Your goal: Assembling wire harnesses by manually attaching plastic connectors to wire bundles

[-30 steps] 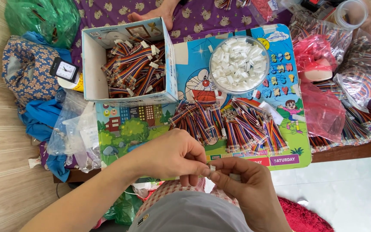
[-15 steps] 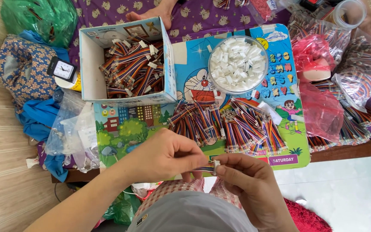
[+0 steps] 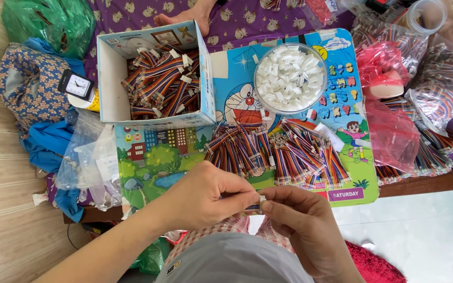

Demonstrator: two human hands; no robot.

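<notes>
My left hand (image 3: pixel 205 196) and my right hand (image 3: pixel 302 225) meet just below the table's front edge. Between their fingertips they pinch a short multicoloured ribbon cable (image 3: pixel 254 208) with a small white connector (image 3: pixel 262 199) at its end. Most of the cable is hidden by my fingers. Just beyond my hands lie two heaps of the same striped cables (image 3: pixel 279 152) on a cartoon-printed board (image 3: pixel 237 99). Behind them stands a clear round bowl (image 3: pixel 290 78) full of white plastic connectors.
An open cardboard box (image 3: pixel 112 78) packed with cables sits at the back left. Clear and red plastic bags (image 3: pixel 394 131) of cables crowd the right side. A small clock (image 3: pixel 77 85), cloth and plastic bags lie left. Another person's foot (image 3: pixel 184 15) rests at the top.
My hands have stayed together in front of me, shifting slightly right and closer. The fingers have closed tighter around the cable and its connector.
</notes>
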